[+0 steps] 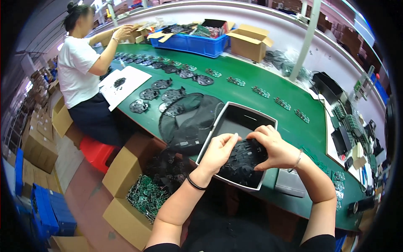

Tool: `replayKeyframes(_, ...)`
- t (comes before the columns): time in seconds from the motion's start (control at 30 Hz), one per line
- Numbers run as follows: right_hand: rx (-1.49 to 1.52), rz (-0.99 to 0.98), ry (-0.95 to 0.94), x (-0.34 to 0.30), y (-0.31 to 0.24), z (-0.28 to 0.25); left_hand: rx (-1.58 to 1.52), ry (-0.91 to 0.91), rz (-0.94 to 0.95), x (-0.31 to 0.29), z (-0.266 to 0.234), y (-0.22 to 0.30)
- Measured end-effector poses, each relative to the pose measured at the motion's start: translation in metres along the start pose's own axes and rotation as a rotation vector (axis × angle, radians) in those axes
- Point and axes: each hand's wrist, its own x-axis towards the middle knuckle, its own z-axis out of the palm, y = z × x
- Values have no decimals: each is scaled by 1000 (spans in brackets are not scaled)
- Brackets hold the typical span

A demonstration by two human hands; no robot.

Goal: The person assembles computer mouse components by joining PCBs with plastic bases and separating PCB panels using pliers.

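Over a white-rimmed tray (270,120) with a dark inside, I hold a black moulded plastic part (247,153) with ridges on its upper face. My right hand (275,147) curls round its right side, thumb below and fingers above. On the other side, my left hand (219,152) is closed in a pinch at the part's left edge; whatever sits between those fingertips is hidden. Further small black pieces (245,178) lie in the near end of the tray. A black mesh bag (189,119) rests against the tray's left side.
Rows of black plastic shells (150,93) and green circuit boards (260,92) cover the green table (289,130). Below left stands a carton of green boards (147,197). Behind are a blue bin (189,45) and a cardboard box (249,44). A co-worker (82,63) stands at left.
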Motion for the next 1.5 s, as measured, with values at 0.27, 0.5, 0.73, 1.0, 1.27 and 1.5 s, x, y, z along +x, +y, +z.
replayKeyframes(0.27, -61, 277, 257, 68, 79, -31, 229, 655, 456, 22, -101, 60)
replayKeyframes(0.5, -165, 702, 78, 192, 192, 24, 1103, 828, 393, 80, -237, 15)
replayKeyframes(0.73, -238, 738, -10, 244, 226, 66, 1408, 270, 394, 107, -243, 43)
replayKeyframes(1.0, 19, 391, 241, 220, 190, 27, 1611, -121, 130, 136, -230, 47)
replayKeyframes(1.27, -23, -29, -650, 95, 16, 52, 1491, 131, 89, 114, -256, 49)
replayKeyframes(1.5, -53, -23, -622, 56, -11, 85, 1492, 376, 41, 84, -272, 65)
